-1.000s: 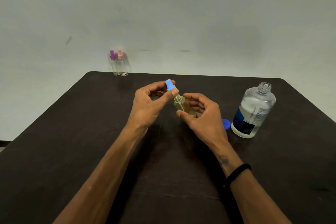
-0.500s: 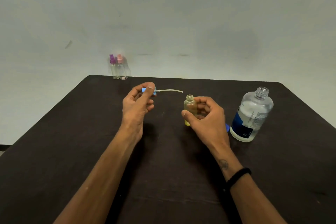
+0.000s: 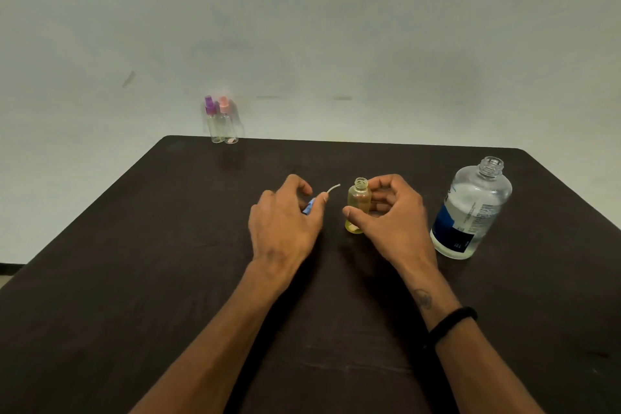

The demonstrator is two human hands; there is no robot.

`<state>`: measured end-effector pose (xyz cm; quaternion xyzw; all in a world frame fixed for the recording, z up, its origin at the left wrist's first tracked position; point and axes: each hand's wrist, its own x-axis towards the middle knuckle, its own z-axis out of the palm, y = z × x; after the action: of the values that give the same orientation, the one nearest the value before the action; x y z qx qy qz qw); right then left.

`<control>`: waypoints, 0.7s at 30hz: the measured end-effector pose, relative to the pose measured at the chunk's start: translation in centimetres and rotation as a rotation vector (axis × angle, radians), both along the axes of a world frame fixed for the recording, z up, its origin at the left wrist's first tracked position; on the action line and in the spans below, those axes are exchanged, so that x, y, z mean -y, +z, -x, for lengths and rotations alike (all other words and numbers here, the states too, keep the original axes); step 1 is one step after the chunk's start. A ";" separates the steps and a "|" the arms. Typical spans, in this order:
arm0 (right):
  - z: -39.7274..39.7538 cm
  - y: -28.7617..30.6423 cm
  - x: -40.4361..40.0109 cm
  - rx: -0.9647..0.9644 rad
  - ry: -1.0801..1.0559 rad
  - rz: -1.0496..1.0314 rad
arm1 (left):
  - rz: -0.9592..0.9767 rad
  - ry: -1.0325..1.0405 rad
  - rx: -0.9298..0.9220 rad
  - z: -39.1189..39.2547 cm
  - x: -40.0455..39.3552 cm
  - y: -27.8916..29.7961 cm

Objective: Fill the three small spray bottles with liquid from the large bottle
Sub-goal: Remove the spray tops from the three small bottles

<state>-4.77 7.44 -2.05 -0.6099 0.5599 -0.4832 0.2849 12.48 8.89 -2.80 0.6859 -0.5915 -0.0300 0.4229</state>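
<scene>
A small yellowish spray bottle (image 3: 358, 203) stands uncapped on the dark table (image 3: 168, 279), and my right hand (image 3: 389, 218) holds it with thumb and fingers curled around its body. My left hand (image 3: 285, 222) holds the blue spray top (image 3: 308, 206) low over the table, its thin white tube (image 3: 332, 188) pointing toward the bottle. The large clear bottle (image 3: 470, 212) with a blue label stands open to the right, partly filled. Two more small bottles, one purple-capped (image 3: 211, 119) and one pink-capped (image 3: 225, 121), stand at the far edge.
A pale wall rises behind the table. The table's far edge runs just behind the two capped bottles. The blue cap seen earlier beside the large bottle is hidden behind my right hand.
My left hand pulled the blue spray top off the yellowish bottle, carried it left and lowered it toward the table. My right hand set the bottle upright on the table.
</scene>
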 end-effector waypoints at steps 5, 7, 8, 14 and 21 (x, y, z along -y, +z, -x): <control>0.7 0.5 -0.2 -0.067 0.038 -0.040 | -0.044 -0.031 0.196 1.0 -0.4 -0.3; 0.6 0.4 -0.2 -0.068 0.037 -0.050 | -0.080 -0.035 0.234 1.3 -0.5 -0.4; 0.6 0.3 -0.2 -0.065 0.037 -0.051 | -0.097 -0.038 0.235 1.4 -0.5 -0.5; 0.4 0.0 -0.5 -0.034 0.038 -0.017 | -0.146 -0.057 0.193 1.5 -0.1 -0.6; -0.2 1.0 -1.9 0.032 0.035 0.155 | -0.100 -0.059 0.100 0.7 0.2 -0.8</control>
<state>-4.53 9.30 -1.01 -0.6320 0.5053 -0.5298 0.2541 11.79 8.69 -3.58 0.6891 -0.6295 -0.0378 0.3570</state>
